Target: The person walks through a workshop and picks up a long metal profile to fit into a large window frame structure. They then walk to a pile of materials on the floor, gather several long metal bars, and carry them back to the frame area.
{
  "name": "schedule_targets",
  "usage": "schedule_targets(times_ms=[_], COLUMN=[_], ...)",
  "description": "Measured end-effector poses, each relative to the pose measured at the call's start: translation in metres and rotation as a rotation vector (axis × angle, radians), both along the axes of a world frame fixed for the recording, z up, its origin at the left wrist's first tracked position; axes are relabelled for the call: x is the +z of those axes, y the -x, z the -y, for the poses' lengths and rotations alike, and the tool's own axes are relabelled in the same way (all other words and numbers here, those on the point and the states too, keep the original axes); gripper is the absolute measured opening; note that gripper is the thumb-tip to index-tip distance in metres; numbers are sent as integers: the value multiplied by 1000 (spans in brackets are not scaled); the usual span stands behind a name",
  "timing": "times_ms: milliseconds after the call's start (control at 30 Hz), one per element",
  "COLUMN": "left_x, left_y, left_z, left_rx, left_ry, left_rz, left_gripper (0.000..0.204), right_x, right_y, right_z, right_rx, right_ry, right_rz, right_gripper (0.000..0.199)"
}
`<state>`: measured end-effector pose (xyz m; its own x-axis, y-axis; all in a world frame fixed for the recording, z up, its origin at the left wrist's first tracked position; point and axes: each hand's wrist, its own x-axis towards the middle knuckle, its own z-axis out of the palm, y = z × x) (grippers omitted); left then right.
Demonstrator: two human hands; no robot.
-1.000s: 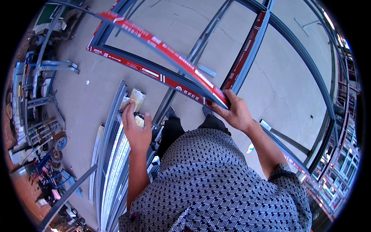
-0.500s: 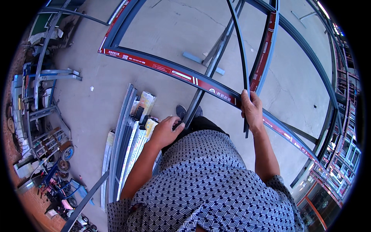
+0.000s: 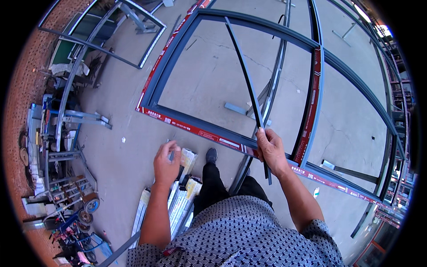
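Note:
My right hand is closed round the lower part of a long, thin dark metal strip. The strip slants over the opening of a large grey window frame, with its far end close to the frame's far bar. Red printed film covers the frame's near and side bars. The hand is at the near bar; whether it touches the bar I cannot tell. To the left, my left hand is raised just outside the frame, fingers loosely curled and apart, nothing in them.
Metal support rails run beneath the frame. A bundle of wrapped profiles lies on the floor by my left forearm. Metal stands and wheeled equipment stand at the left. More frames are at the back left.
My left hand has left the support rail by my waist and swung out left. My right hand has shifted left along the near bar with the strip, which now leans left. The view has turned.

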<state>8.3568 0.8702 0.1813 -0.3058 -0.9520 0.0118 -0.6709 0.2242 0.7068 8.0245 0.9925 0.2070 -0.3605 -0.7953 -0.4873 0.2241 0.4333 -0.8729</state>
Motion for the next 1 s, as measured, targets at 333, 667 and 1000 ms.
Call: schedule_targets(times_ms=[333, 667, 1000], left_x=[-6, -37, -32], left_y=[3, -13, -11], left_z=[243, 301, 303], left_rx=[18, -109, -127], left_ry=[62, -170, -226], left_rz=[364, 367, 305], left_gripper=[62, 55, 48], right_x=[-17, -25, -42], right_y=[-69, -117, -145], right_z=[152, 260, 317], right_rx=[-89, -164, -258], right_ry=[-62, -59, -39], right_rz=[54, 183, 156], right_gripper=[56, 52, 51])
